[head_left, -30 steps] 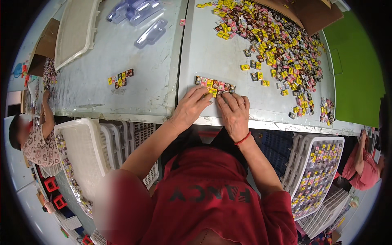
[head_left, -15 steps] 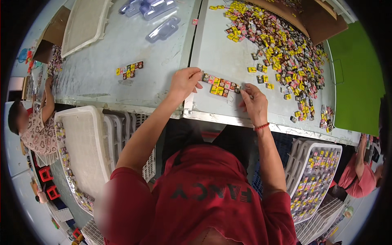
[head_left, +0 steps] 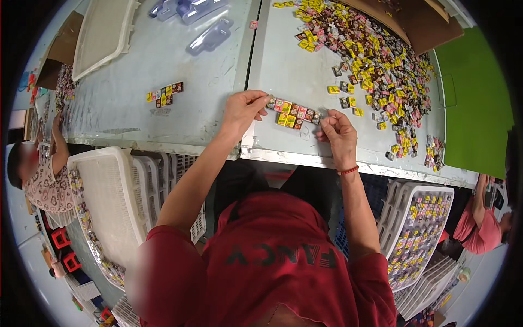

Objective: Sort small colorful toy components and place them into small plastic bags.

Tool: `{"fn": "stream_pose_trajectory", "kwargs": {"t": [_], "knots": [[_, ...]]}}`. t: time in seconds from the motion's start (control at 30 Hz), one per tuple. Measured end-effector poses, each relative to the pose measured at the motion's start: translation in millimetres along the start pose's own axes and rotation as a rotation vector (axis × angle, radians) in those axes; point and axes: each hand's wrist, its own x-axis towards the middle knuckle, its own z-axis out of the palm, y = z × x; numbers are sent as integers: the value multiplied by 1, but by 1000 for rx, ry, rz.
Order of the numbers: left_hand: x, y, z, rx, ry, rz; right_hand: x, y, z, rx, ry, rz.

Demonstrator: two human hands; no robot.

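A block of small square wrapped pieces, yellow, pink and dark brown, lies between my hands near the table's front edge. It has a long upper row and a shorter row below it. My left hand pinches its left end between thumb and forefinger. At the right end, my right hand is closed with thumb and fingertips on the last piece. Something clear glints by those fingers; I cannot tell whether it is a plastic wrap or a tray. A similar block of pieces lies farther left on the table.
A big heap of loose pieces covers the right side, before a cardboard box. Clear plastic trays lie at the far left. Stacked white crates and a filled crate stand below the table edge. Other people sit at both sides.
The whole view has shifted slightly, with the table moving a little left in it. Both hands stay at the ends of the block, with little visible change in their grip.
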Motion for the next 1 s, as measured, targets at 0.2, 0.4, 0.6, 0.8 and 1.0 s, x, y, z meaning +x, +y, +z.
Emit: {"fn": "stream_pose_trajectory", "kwargs": {"t": [0.2, 0.4, 0.6, 0.8, 1.0], "knots": [[-2, 8, -8, -32, 62, -21, 6, -8, 14, -22, 1, 69], [9, -4, -20, -160, 107, 94, 20, -9, 24, 74, -78, 164], [-17, 16, -139, 180, 483, 282, 63, -27, 148, 12, -348, 194], [-13, -7, -237, 82, 769, 167, 87, -22, 277, 14, -501, 230], [-6, -29, -252, 399, 940, 103, 103, 4, 304, -137, -430, 217]]}}
